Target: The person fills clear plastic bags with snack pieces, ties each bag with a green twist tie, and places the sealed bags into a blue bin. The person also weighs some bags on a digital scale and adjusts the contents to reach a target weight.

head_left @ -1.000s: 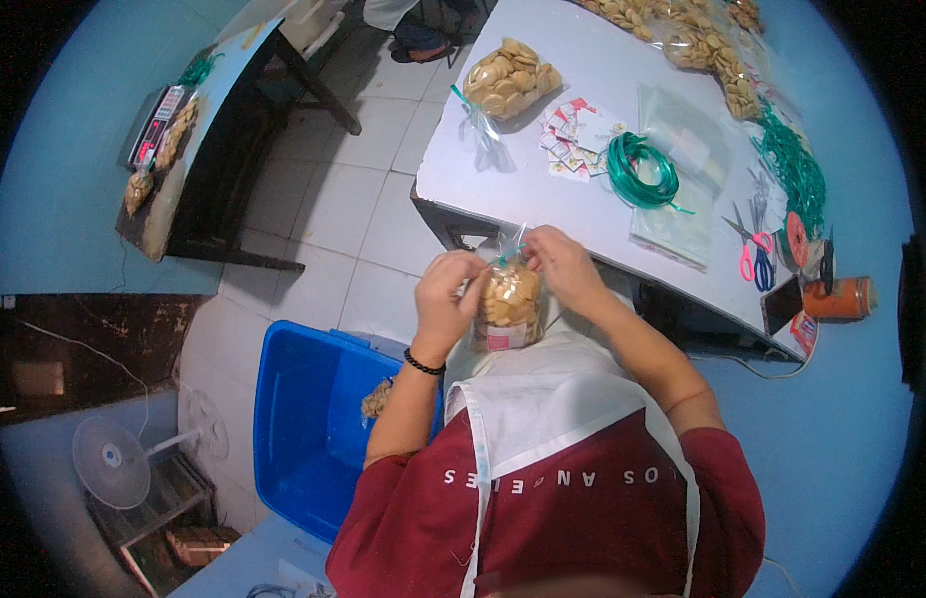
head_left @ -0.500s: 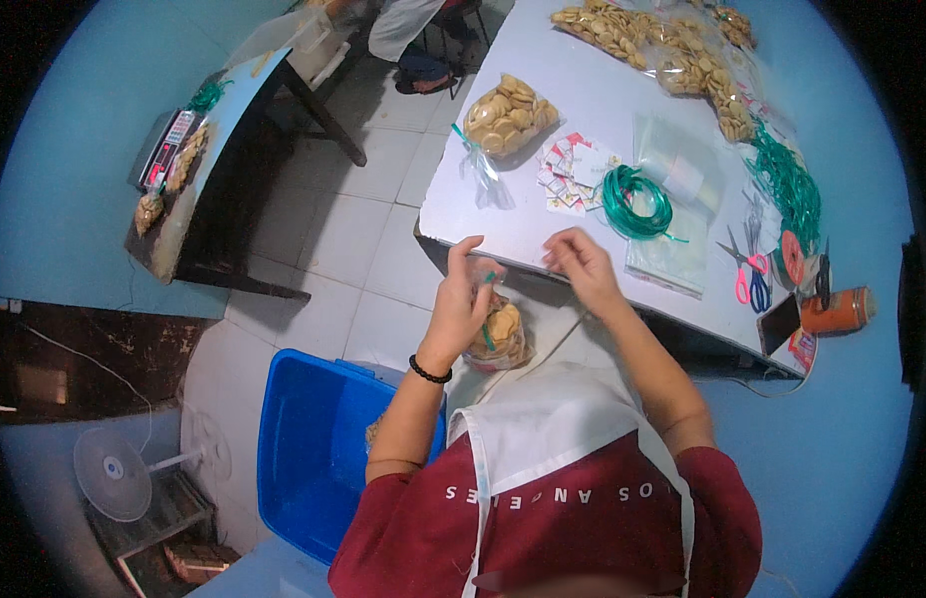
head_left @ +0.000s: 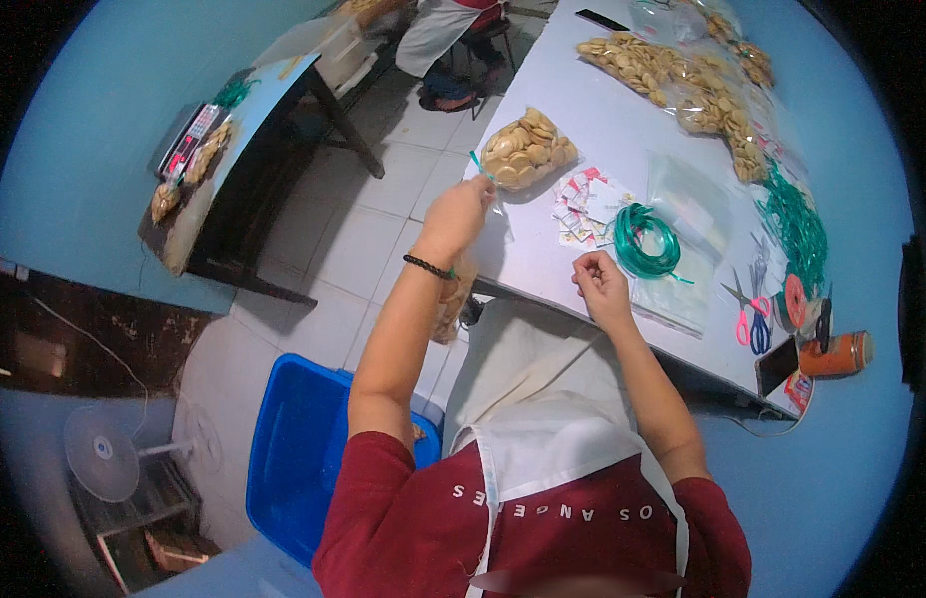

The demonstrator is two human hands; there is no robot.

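My left hand (head_left: 458,217) is closed at the gathered neck of a clear bag of round yellow chips (head_left: 528,149), which lies on the table with green ribbon round its neck. A second bag of chips (head_left: 451,311) hangs below my left wrist, partly hidden by the forearm; its top is out of sight. Over the table's near edge, my right hand (head_left: 601,289) has its fingers curled together, with nothing visible in them. Close to it are a coil of green ribbon (head_left: 646,241), a stack of clear empty bags (head_left: 672,304) and scattered printed cards (head_left: 586,204).
A blue bin (head_left: 299,429) stands on the floor at my left. Large bags of chips (head_left: 672,75), cut green ribbon (head_left: 794,214), scissors (head_left: 750,314), a phone (head_left: 779,367) and an orange can (head_left: 837,354) lie along the table (head_left: 573,110). A person (head_left: 433,40) sits beyond.
My left hand has reached forward from over my lap to the bag on the table, carrying the second bag leftward. My right hand has shifted slightly, fingers drawn in.
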